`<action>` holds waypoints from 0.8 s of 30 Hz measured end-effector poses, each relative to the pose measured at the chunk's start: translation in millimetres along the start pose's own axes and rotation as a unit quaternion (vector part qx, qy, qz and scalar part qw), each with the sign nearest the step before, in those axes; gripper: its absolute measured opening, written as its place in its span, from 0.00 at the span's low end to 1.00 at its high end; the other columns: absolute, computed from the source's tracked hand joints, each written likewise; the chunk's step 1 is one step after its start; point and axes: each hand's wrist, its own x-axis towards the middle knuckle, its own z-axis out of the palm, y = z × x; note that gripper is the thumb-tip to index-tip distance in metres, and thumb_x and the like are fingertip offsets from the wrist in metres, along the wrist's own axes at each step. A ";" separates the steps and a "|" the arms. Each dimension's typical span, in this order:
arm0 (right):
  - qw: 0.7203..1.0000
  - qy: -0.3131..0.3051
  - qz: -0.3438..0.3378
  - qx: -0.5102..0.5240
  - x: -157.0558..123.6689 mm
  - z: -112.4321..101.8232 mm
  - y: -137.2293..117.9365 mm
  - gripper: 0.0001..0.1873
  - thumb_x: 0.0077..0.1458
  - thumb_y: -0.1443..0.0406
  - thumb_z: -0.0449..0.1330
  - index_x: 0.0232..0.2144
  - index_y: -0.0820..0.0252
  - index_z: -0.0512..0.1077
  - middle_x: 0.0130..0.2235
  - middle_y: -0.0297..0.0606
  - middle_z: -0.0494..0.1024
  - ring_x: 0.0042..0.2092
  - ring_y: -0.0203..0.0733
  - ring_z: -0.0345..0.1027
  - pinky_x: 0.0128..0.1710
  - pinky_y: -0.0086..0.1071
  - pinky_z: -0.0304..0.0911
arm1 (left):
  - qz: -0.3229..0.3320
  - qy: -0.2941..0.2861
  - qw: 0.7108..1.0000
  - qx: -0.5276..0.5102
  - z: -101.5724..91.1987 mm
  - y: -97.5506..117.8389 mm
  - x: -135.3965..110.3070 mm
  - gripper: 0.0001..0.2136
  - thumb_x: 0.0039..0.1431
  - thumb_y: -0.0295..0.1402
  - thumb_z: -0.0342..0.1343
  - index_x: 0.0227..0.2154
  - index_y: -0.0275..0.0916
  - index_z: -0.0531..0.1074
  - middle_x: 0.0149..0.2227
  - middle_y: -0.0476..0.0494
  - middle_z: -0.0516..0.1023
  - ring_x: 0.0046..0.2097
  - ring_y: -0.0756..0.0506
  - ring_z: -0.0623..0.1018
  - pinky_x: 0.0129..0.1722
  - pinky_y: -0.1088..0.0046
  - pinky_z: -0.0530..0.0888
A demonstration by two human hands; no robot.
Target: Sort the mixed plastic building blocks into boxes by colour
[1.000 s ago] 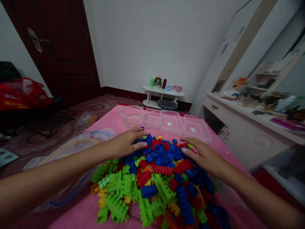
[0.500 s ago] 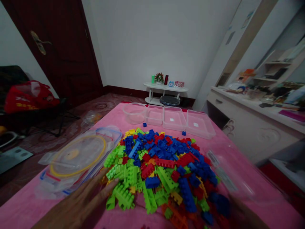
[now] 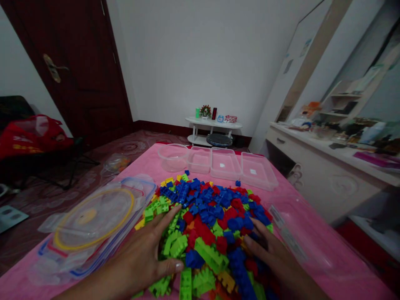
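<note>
A big heap of plastic building blocks (image 3: 206, 225) in blue, red, green and yellow lies on a pink table cover (image 3: 312, 237). My left hand (image 3: 143, 258) rests flat on the near left side of the heap, fingers spread over green blocks, thumb against a blue one. On the near right side lies my right hand (image 3: 268, 254), fingers stretched out over red and blue blocks. Neither hand holds a block. One blue block (image 3: 238, 183) sits loose beyond the heap.
A round clear bowl (image 3: 173, 157) and three clear rectangular tubs (image 3: 223, 163) stand in a row at the table's far end. Stacked clear lids (image 3: 93, 218) lie to the left. A white dresser (image 3: 328, 175) stands at right, a low white shelf (image 3: 212, 129) at the wall.
Both hands left the far part of the heap, drew back towards me, and now lie flat on its near edge. The heap looks pushed closer together.
</note>
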 end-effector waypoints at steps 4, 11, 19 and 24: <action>0.992 -0.054 0.068 0.096 7.5 20.6 -17.5 0.49 0.45 0.47 0.61 0.63 0.50 0.45 0.59 0.44 0.64 0.55 0.51 0.64 0.50 0.40 0.65 | 0.000 0.003 0.997 -0.075 6.0 7.6 14.4 0.48 0.44 0.51 0.60 0.64 0.49 0.41 0.64 0.40 0.53 0.61 0.35 0.60 0.58 0.56 0.61; 0.973 -0.096 0.053 0.205 26.2 54.6 -48.3 0.44 0.45 0.54 0.64 0.61 0.47 0.50 0.49 0.40 0.73 0.47 0.50 0.70 0.37 0.38 0.71 | -0.016 0.013 0.966 -0.256 10.8 23.1 43.3 0.51 0.37 0.48 0.65 0.64 0.40 0.47 0.64 0.37 0.53 0.63 0.35 0.56 0.61 0.56 0.56; 0.981 -0.165 -0.059 0.088 12.7 25.5 -82.9 0.42 0.49 0.51 0.60 0.62 0.40 0.46 0.62 0.39 0.58 0.52 0.51 0.66 0.42 0.42 0.69 | 0.112 -0.059 0.954 -0.273 -38.1 28.8 43.0 0.46 0.44 0.46 0.63 0.64 0.47 0.46 0.63 0.41 0.56 0.60 0.38 0.63 0.58 0.59 0.61; 0.979 -0.060 -0.121 -0.150 -40.2 -8.7 -41.5 0.48 0.34 0.52 0.69 0.59 0.47 0.60 0.63 0.38 0.56 0.63 0.62 0.46 0.59 0.51 0.50 | 0.094 -0.094 0.990 -0.038 -63.7 -2.3 -12.4 0.39 0.39 0.52 0.63 0.58 0.59 0.58 0.64 0.48 0.54 0.63 0.33 0.54 0.58 0.52 0.59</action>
